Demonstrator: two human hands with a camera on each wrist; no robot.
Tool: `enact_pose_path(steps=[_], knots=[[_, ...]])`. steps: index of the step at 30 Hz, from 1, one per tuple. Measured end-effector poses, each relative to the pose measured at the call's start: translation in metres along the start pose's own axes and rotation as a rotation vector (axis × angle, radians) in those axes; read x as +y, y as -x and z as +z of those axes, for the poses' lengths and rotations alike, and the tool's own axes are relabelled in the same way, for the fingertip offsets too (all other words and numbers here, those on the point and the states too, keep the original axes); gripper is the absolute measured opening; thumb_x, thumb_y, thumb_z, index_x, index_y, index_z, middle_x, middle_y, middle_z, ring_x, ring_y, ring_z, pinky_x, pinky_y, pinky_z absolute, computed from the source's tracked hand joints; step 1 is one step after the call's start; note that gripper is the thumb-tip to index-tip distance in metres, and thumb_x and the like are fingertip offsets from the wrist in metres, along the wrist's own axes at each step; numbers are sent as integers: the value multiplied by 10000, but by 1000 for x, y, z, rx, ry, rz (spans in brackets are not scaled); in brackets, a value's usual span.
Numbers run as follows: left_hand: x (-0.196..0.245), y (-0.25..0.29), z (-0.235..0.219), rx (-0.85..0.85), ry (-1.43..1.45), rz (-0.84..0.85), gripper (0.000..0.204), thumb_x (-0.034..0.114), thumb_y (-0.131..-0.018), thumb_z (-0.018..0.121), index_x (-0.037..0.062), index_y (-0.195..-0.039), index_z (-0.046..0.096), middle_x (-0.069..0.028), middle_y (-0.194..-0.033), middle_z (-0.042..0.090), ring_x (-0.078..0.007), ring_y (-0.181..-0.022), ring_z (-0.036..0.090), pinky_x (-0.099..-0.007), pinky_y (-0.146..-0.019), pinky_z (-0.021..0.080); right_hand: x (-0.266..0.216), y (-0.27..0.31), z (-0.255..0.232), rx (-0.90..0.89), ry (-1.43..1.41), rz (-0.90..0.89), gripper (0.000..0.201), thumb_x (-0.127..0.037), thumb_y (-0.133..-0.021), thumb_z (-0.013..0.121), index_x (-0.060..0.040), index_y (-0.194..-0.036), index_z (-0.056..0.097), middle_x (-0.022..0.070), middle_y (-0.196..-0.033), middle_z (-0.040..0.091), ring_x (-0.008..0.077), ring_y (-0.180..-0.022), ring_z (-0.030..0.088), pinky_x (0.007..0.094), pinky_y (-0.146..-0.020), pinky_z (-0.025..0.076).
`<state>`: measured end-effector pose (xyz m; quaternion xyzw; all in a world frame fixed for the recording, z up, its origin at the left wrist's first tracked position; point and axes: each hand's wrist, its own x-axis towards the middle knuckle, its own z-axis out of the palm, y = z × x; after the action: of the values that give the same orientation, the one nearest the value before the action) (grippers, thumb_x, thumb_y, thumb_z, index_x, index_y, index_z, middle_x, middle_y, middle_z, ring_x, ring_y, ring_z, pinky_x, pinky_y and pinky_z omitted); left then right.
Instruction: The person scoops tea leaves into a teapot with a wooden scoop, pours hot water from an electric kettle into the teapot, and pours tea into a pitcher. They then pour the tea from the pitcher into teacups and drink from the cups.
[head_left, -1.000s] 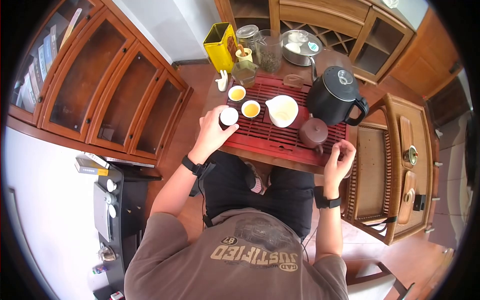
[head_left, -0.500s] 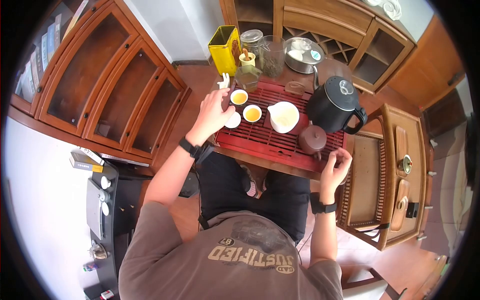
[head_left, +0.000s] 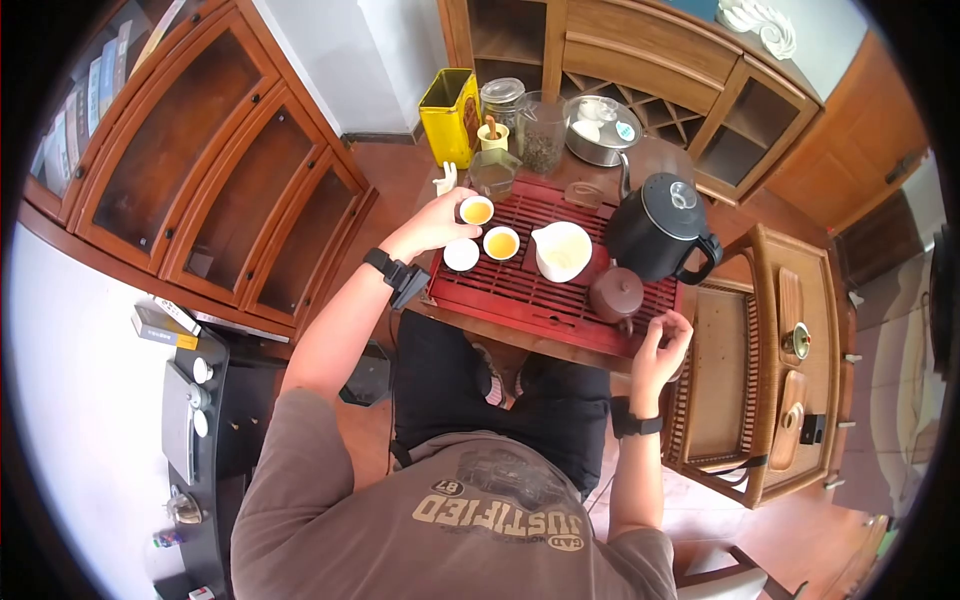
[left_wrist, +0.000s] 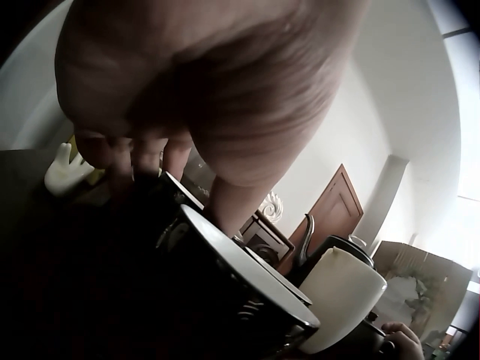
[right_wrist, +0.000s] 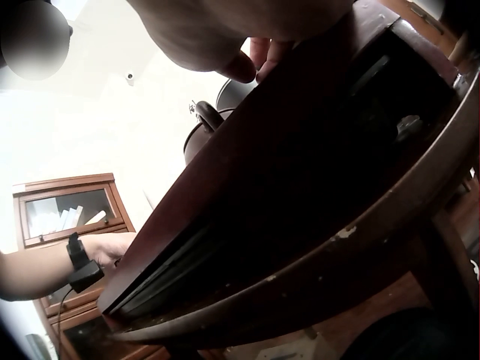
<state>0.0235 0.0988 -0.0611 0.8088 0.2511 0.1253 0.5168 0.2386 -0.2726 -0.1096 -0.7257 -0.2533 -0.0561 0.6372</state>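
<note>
My left hand (head_left: 436, 222) has its thumb and fingers round a small cup of amber tea (head_left: 477, 211) at the left of the red slatted tray (head_left: 535, 308). A second tea cup (head_left: 501, 243) and an empty-looking white cup (head_left: 461, 255) stand close by. In the left wrist view, dark-sided cups (left_wrist: 244, 274) are below the hand. My right hand (head_left: 661, 350) rests at the tray's right front corner with loosely bent fingers, holding nothing, near the brown teapot (head_left: 616, 295). The white pitcher (head_left: 562, 251) stands mid-tray.
A black kettle (head_left: 656, 228) stands right of the pitcher. Behind the tray are a yellow tin (head_left: 450, 118), a glass jar of leaves (head_left: 541, 140), a steel pan (head_left: 601, 140) and a white hand figurine (head_left: 446, 179). A wicker cart (head_left: 765, 370) stands at the right.
My left hand has let go of the white cup, now on the tray, and moved back to grip the farther tea cup. The right hand has stayed by the tray corner.
</note>
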Motion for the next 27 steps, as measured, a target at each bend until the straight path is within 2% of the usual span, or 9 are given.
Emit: enact_pose_path(steps=[4,10,13,14,16,20,24,26,27], knots=[[-1,0,0,7,-64,18,552,63,-876,800,12,-1365,549,-90,-1246,671,-176,-1135,651,-337,-979,533,2,0,0,2,-4,-4,201,-40,-1003,629,0,-1195,582,60,-966,632,145,-849,575,308,-824,487],[8,9,-5,130,-80,81,506,102,-875,818,38,-1325,597,-75,-1231,682,-165,-1133,648,-336,-982,526,3,1,0,5,35,-29,202,-39,-1001,630,5,-1192,580,65,-975,632,152,-865,577,312,-836,491],[29,21,-17,145,-154,60,511,147,-876,818,53,-1331,605,-71,-1255,684,-178,-1182,629,-350,-1044,487,0,1,0,-4,8,-11,200,-39,-1001,631,6,-1190,583,68,-980,631,157,-877,579,313,-843,492],[44,27,-21,165,-237,73,531,164,-871,824,52,-1339,600,-80,-1268,681,-190,-1185,628,-362,-1049,485,1,1,0,-10,13,-9,200,-39,-1001,631,6,-1190,583,68,-980,631,157,-877,579,313,-843,492],[55,35,-28,145,-226,130,539,179,-874,824,49,-1345,595,-76,-1283,674,-200,-1195,623,-380,-1064,477,3,0,0,5,22,-31,200,-40,-999,633,7,-1188,586,70,-981,632,158,-884,582,315,-849,495],[101,57,-37,-61,-22,142,533,109,-883,807,42,-1356,572,-27,-1283,652,-136,-1238,581,-341,-1074,466,12,1,-1,-29,39,-33,204,-61,-1008,635,-12,-1199,583,57,-1013,628,145,-909,590,296,-864,495],[161,87,-38,-176,-144,198,558,107,-855,826,52,-1352,578,-46,-1308,624,-143,-1236,572,-342,-1063,466,4,1,0,-18,124,-17,182,-50,-1005,640,-7,-1177,595,59,-1039,632,146,-955,604,289,-889,501],[197,105,-37,-264,-125,197,598,118,-820,851,39,-1346,578,-63,-1288,631,-163,-1210,590,-345,-1043,474,6,2,0,12,116,-46,180,-59,-1000,645,-11,-1169,604,72,-1054,643,165,-934,605,320,-870,494],[204,109,-37,-293,-148,266,614,128,-807,860,32,-1343,578,-73,-1288,631,-176,-1196,601,-351,-1033,481,8,2,0,2,124,-42,180,-59,-1000,645,-11,-1169,604,72,-1054,643,165,-934,605,320,-870,494]])
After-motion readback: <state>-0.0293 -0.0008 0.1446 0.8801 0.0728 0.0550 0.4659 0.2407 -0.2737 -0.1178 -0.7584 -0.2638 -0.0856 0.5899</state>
